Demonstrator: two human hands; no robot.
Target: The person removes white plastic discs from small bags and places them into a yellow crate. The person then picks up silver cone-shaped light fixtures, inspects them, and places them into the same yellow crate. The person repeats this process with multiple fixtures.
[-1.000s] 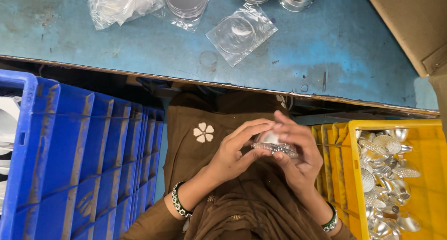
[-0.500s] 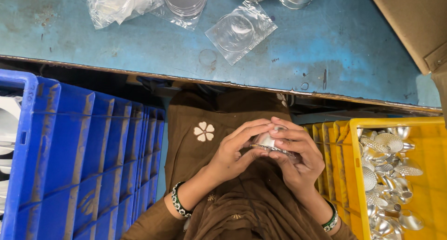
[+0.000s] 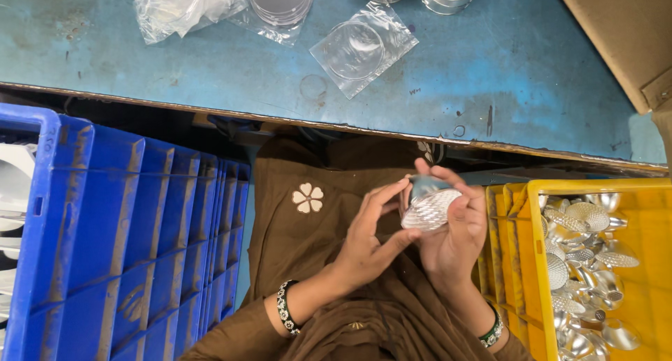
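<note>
Just below the middle of the view, over the lap of a brown garment (image 3: 336,263), both hands meet on one small silver reflector cup (image 3: 428,208) with a ribbed, shiny shell. The right hand (image 3: 455,235) is clamped on it, thumb and fingers wrapped round its far side — the cup sits at about ten o'clock from that palm. The left hand (image 3: 367,242) comes in from nine o'clock, fingers spread, with only the fingertips (image 3: 399,187) and thumb touching the cup's near edge; it steadies more than it grips. The cup's axis runs roughly from seven to one o'clock, its narrow neck up toward one. The right hand is plainly the nearer — it carries the piece. At three o'clock a yellow crate (image 3: 616,193) holds a heap of like cups; at nine o'clock stands a blue crate (image 3: 105,242). Toward twelve, the blue worktop (image 3: 210,67) bears clear plastic bags (image 3: 364,49).
</note>
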